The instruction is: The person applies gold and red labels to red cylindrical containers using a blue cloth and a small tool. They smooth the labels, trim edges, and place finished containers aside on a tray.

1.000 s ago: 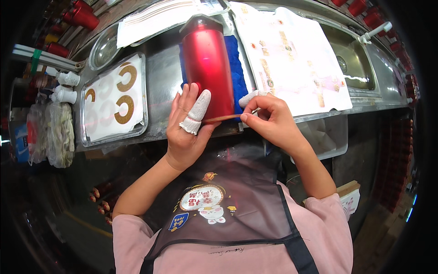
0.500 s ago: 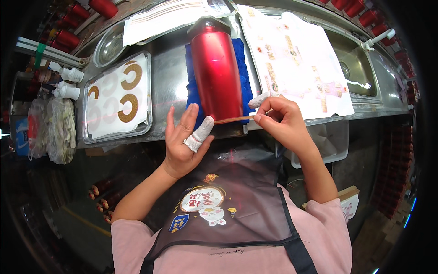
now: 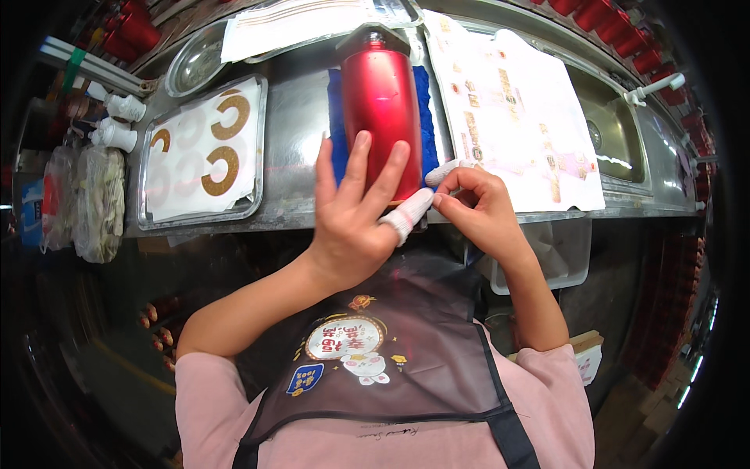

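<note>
A red metallic bottle (image 3: 380,102) lies on a blue cloth (image 3: 426,102), its threaded neck pointing away from me. My left hand (image 3: 355,207) is spread over the bottle's near end, fingers apart. A white cover is on its index finger, which reaches across to my right fingertips. A thin orange-brown strip (image 3: 393,204) shows at the bottle's near rim, mostly hidden by that finger. My right hand (image 3: 476,205) is closed in a pinch at the strip's right end, beside the bottle; a white cover is on one of its fingers.
A metal tray (image 3: 258,168) with gold C-shaped pieces on white paper lies left. White sheets with gold prints (image 3: 523,117) lie right, before a sink (image 3: 617,117). A glass bowl (image 3: 195,62) and stacked white strips (image 3: 289,31) stand behind. Two white bottles (image 3: 116,134) are at far left.
My left hand has moved right and forward over the bottle's near end. Its covered index finger has slid along the strip to my right hand, which keeps its pinch.
</note>
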The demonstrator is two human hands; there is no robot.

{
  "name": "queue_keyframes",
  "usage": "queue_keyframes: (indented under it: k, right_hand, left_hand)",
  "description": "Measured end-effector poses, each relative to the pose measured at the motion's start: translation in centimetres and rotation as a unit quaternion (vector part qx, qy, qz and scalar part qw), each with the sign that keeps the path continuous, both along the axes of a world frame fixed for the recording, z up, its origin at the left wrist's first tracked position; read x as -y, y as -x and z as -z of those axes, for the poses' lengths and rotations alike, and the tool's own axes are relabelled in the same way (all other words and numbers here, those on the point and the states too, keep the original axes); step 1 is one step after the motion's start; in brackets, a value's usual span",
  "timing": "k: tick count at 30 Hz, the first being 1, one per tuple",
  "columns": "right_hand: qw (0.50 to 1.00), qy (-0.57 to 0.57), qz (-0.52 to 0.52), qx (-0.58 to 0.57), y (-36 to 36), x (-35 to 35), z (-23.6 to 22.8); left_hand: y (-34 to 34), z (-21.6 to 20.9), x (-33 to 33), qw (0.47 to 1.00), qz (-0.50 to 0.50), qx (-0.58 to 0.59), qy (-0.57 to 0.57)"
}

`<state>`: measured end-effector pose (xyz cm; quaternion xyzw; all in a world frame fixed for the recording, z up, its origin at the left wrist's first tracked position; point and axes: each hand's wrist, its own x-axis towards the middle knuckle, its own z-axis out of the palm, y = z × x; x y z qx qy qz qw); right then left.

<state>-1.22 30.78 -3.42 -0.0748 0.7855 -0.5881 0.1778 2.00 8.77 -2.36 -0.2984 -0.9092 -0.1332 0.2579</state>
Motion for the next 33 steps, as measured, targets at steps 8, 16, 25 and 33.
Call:
queue_keyframes:
  k: [8,16,25,33]
  right_hand:
    - [1.0,-0.008,-0.012,0.002,-0.3,-0.1,-0.9]
    - [1.0,0.016,0.012,-0.023,-0.5,-0.8,-2.0]
    - [1.0,0.015,0.019,0.014,-0.1,-0.7,-0.7]
    - [0.999,0.03,0.013,0.017,0.3,-0.5,0.3]
  left_hand:
    - [-0.7,2.5,2.5,0.971,-0.028,0.125,-0.204]
    - [-3.5,3.8,5.2,0.98,-0.004,0.14,-0.142]
    - [-2.5,2.7,4.5,0.99,0.015,0.105,-0.092]
    - [-1.0,0.0,2.0,0.999,0.001,0.022,-0.033]
